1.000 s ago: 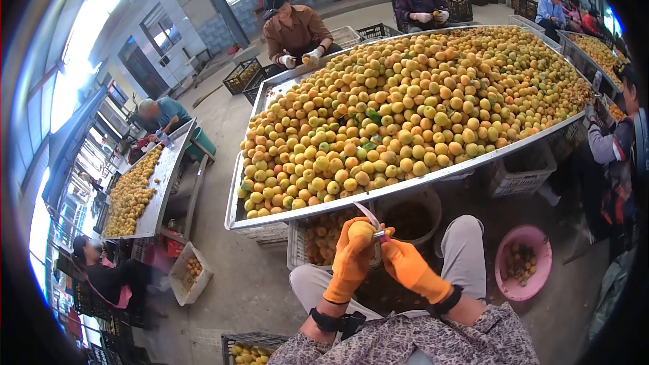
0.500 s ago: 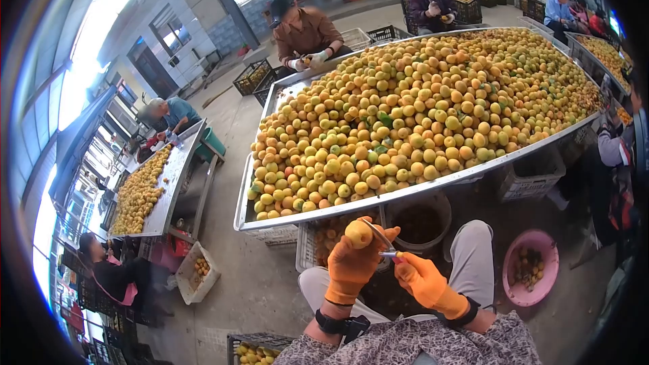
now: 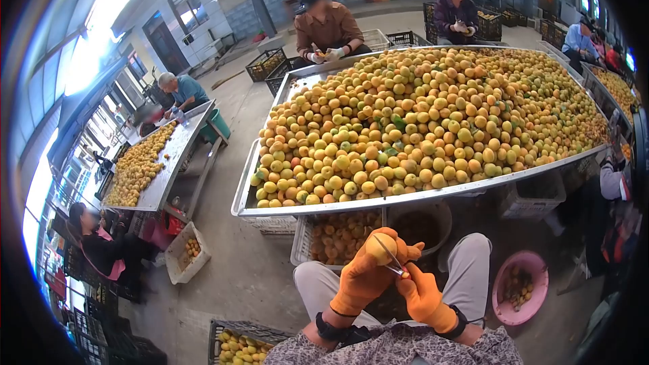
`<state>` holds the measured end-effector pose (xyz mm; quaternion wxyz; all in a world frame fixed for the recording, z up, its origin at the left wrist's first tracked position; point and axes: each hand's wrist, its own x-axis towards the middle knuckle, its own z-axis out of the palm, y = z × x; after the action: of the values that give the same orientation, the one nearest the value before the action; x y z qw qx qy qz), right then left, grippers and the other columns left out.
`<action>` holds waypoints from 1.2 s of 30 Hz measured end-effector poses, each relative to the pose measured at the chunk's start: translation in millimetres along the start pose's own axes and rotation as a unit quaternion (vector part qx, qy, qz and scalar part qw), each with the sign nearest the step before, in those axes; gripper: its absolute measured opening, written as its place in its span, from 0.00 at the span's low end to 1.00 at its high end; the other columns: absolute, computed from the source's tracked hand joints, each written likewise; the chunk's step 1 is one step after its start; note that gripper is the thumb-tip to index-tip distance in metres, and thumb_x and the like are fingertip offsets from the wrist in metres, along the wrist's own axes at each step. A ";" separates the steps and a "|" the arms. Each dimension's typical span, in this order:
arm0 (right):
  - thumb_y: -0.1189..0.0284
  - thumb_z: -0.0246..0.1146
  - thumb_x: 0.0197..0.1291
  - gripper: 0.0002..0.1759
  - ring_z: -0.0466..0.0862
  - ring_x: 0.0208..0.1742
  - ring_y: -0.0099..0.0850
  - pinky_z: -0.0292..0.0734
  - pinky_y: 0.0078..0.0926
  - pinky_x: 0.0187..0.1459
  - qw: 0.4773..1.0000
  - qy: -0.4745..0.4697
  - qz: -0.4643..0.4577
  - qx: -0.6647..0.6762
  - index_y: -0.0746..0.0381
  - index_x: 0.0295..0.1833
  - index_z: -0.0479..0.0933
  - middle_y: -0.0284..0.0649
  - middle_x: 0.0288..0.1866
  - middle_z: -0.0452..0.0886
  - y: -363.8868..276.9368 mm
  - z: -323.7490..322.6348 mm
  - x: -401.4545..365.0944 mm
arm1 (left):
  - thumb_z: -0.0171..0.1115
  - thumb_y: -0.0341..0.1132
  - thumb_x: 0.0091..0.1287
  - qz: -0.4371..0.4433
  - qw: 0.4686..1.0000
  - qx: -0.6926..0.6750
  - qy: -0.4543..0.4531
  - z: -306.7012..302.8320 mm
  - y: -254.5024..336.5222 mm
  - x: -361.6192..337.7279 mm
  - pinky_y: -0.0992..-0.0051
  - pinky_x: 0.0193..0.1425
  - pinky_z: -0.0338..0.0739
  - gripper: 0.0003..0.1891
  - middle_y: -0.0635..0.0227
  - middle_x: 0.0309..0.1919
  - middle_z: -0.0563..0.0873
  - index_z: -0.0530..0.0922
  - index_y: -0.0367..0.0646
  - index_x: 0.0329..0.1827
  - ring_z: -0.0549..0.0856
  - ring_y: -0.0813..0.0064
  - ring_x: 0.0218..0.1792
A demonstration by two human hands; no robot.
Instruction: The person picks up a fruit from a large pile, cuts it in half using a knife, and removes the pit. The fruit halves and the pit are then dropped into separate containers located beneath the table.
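My left hand (image 3: 360, 282), in an orange glove, is closed around a yellow apricot (image 3: 380, 249) held up above my lap. In my right hand (image 3: 427, 303), gloved the same way, is a small knife (image 3: 395, 270) with its blade lying against the fruit. The two hands are close together, just short of a metal-rimmed table (image 3: 378, 201) heaped with apricots (image 3: 419, 138). Below the table edge, a white crate (image 3: 302, 247) holds halved-looking orange pieces, partly hidden behind my left hand.
Beside the crate stands a pale bucket (image 3: 443, 223). A pink basin (image 3: 539, 265) with some fruit sits at right, and a black crate (image 3: 213, 341) of yellow fruit is at lower left. Across the table, people (image 3: 329, 27) handle fruit; a second sorting table (image 3: 182, 142) stands left.
The knife blade has come from beside the apricot onto it, and my hands have drawn closer together. The view has tilted and shifted slightly.
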<state>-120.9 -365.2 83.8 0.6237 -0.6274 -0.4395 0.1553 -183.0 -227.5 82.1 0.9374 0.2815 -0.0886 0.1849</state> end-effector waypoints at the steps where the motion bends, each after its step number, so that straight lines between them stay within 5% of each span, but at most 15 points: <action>1: 0.58 0.56 0.72 0.18 0.74 0.20 0.34 0.68 0.30 0.27 1.000 -0.002 -0.002 -0.002 0.65 0.43 0.72 0.42 0.21 0.72 0.5 1.2 -1.9 | 0.63 0.50 0.61 0.003 1.000 -0.001 -0.001 0.9 0.8 0.2 0.46 0.80 0.47 0.34 0.57 0.44 0.79 0.66 0.37 0.64 0.80 0.54 0.56; 5: 0.57 0.57 0.71 0.19 0.76 0.21 0.33 0.69 0.29 0.27 0.999 0.019 0.026 -0.002 0.66 0.44 0.71 0.42 0.22 0.74 2.5 6.3 -14.2 | 0.67 0.54 0.60 0.004 0.992 0.125 -0.022 17.1 10.7 -2.6 0.48 0.81 0.45 0.36 0.59 0.45 0.80 0.66 0.37 0.63 0.81 0.56 0.56; 7: 0.56 0.57 0.71 0.21 0.77 0.21 0.33 0.70 0.29 0.27 0.992 -0.044 0.087 0.083 0.66 0.44 0.71 0.41 0.22 0.74 13.8 3.7 -16.9 | 0.69 0.53 0.59 -0.003 0.983 0.181 -0.016 27.5 20.5 -3.2 0.49 0.81 0.45 0.37 0.59 0.46 0.80 0.66 0.37 0.63 0.81 0.57 0.57; 10: 0.54 0.55 0.71 0.23 0.76 0.20 0.32 0.71 0.29 0.26 0.995 -0.075 0.028 0.055 0.66 0.43 0.71 0.40 0.22 0.75 12.1 -6.5 -13.9 | 0.71 0.49 0.57 -0.043 0.969 0.237 -0.065 32.5 36.5 -0.4 0.52 0.81 0.45 0.36 0.59 0.47 0.81 0.67 0.38 0.62 0.80 0.59 0.58; 13: 0.51 0.53 0.72 0.25 0.77 0.21 0.32 0.70 0.29 0.26 0.993 -0.078 0.041 0.084 0.67 0.44 0.72 0.40 0.23 0.75 7.7 -5.1 -15.0 | 0.72 0.45 0.58 -0.065 0.934 0.338 -0.098 35.6 56.1 6.2 0.57 0.80 0.49 0.33 0.60 0.48 0.82 0.68 0.38 0.62 0.80 0.62 0.57; 16: 0.50 0.51 0.72 0.27 0.76 0.21 0.32 0.71 0.27 0.27 0.993 -0.058 0.048 0.096 0.68 0.46 0.73 0.40 0.23 0.75 20.9 5.3 -25.2 | 0.75 0.40 0.56 -0.140 0.834 0.512 -0.152 40.9 76.2 15.9 0.50 0.80 0.48 0.35 0.57 0.50 0.83 0.68 0.37 0.63 0.80 0.65 0.57; 17: 0.50 0.51 0.72 0.27 0.76 0.21 0.32 0.71 0.27 0.27 0.993 -0.056 0.047 0.095 0.68 0.46 0.73 0.40 0.23 0.75 25.0 6.5 -25.9 | 0.75 0.40 0.56 -0.140 0.834 0.511 -0.154 41.5 74.1 15.3 0.50 0.80 0.48 0.35 0.57 0.50 0.83 0.68 0.37 0.63 0.80 0.65 0.57; 19: 0.52 0.51 0.72 0.27 0.78 0.24 0.32 0.73 0.26 0.31 0.993 -0.047 0.021 0.108 0.69 0.51 0.73 0.40 0.26 0.76 30.0 6.0 -24.1 | 0.75 0.40 0.57 -0.144 0.917 0.353 -0.117 42.3 62.3 11.5 0.66 0.63 0.75 0.38 0.59 0.48 0.82 0.65 0.37 0.67 0.82 0.65 0.54; 23: 0.46 0.56 0.68 0.31 0.73 0.27 0.16 0.65 0.15 0.27 0.981 0.032 -0.052 0.182 0.67 0.53 0.74 0.32 0.36 0.77 18.2 7.5 -1.9 | 0.79 0.52 0.51 -0.105 0.988 0.111 0.024 55.1 18.8 -7.3 0.67 0.63 0.76 0.50 0.47 0.54 0.82 0.62 0.37 0.71 0.81 0.60 0.59; 25: 0.48 0.57 0.67 0.29 0.76 0.30 0.19 0.69 0.17 0.28 0.985 -0.006 -0.064 0.157 0.67 0.52 0.74 0.35 0.42 0.78 26.2 1.2 -2.1 | 0.78 0.49 0.54 -0.094 0.990 0.106 0.003 51.2 24.9 -8.5 0.67 0.64 0.75 0.46 0.49 0.53 0.83 0.64 0.36 0.70 0.81 0.62 0.59; 27: 0.52 0.55 0.69 0.27 0.77 0.29 0.21 0.70 0.20 0.29 0.991 -0.008 -0.086 0.107 0.69 0.53 0.74 0.36 0.37 0.79 20.9 -8.7 -0.6 | 0.76 0.43 0.58 -0.115 0.969 0.215 -0.040 53.0 39.7 -7.1 0.69 0.65 0.74 0.39 0.53 0.54 0.83 0.66 0.35 0.69 0.82 0.65 0.58; 29: 0.59 0.54 0.71 0.24 0.81 0.27 0.35 0.73 0.29 0.31 0.993 -0.099 -0.050 0.039 0.69 0.58 0.74 0.43 0.29 0.79 24.3 -23.6 -4.9 | 0.74 0.36 0.59 -0.095 0.966 0.237 -0.036 53.0 54.0 -2.2 0.67 0.68 0.71 0.33 0.57 0.51 0.85 0.69 0.36 0.66 0.83 0.66 0.55; 31: 0.59 0.54 0.71 0.23 0.80 0.25 0.36 0.72 0.29 0.30 0.993 -0.106 -0.034 0.032 0.69 0.57 0.74 0.42 0.27 0.77 22.9 -24.2 -7.4 | 0.74 0.33 0.57 -0.066 0.833 0.520 -0.178 47.7 77.2 13.8 0.64 0.73 0.65 0.32 0.58 0.47 0.86 0.71 0.38 0.65 0.84 0.64 0.52; 36: 0.58 0.53 0.71 0.23 0.80 0.24 0.36 0.71 0.28 0.29 0.997 -0.076 0.010 0.013 0.69 0.54 0.76 0.42 0.25 0.76 31.1 -8.3 -19.8 | 0.75 0.30 0.52 -0.065 0.741 0.631 -0.220 55.5 84.0 21.6 0.60 0.75 0.60 0.35 0.61 0.46 0.86 0.72 0.39 0.65 0.83 0.61 0.54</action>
<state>-114.7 -380.3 49.7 0.5951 -0.6099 -0.4772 0.2150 -200.0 -187.2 175.4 0.5097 0.8465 -0.1367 0.0701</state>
